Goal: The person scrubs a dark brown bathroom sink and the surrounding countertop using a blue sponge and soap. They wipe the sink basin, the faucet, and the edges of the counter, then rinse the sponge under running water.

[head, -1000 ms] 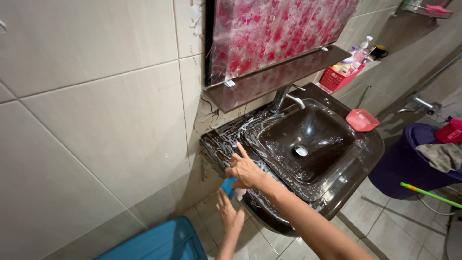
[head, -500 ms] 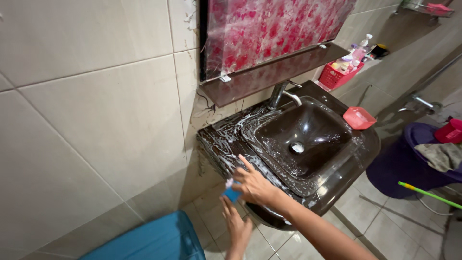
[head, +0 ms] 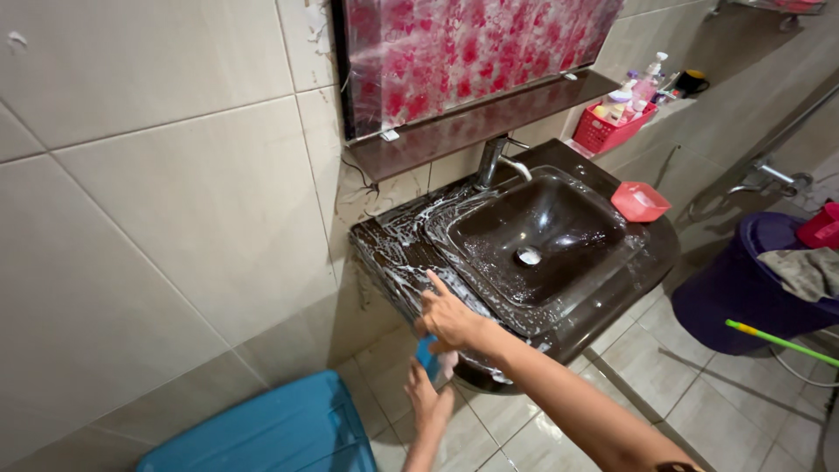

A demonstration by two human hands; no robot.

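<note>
A dark brown wall-hung sink (head: 612, 278) is streaked with white soap foam along its left and back rim. My right hand (head: 450, 319) lies flat on the sink's front left edge, fingers spread and holding nothing. Just below it, under the rim, my left hand (head: 426, 392) presses a blue sponge (head: 427, 357) against the underside of the sink. The sponge is partly hidden by both hands.
A chrome faucet (head: 495, 158) stands behind the basin, and a red soap dish (head: 640, 202) sits on the right rim. A red basket of bottles (head: 606, 131) is on the ledge. On the floor are a blue plastic tub (head: 271, 433), a purple bucket (head: 743, 284) and a green stick (head: 778, 342).
Both hands have slid slightly down and forward along the sink's left front corner, the sponge staying under the rim. The view has shifted a little.
</note>
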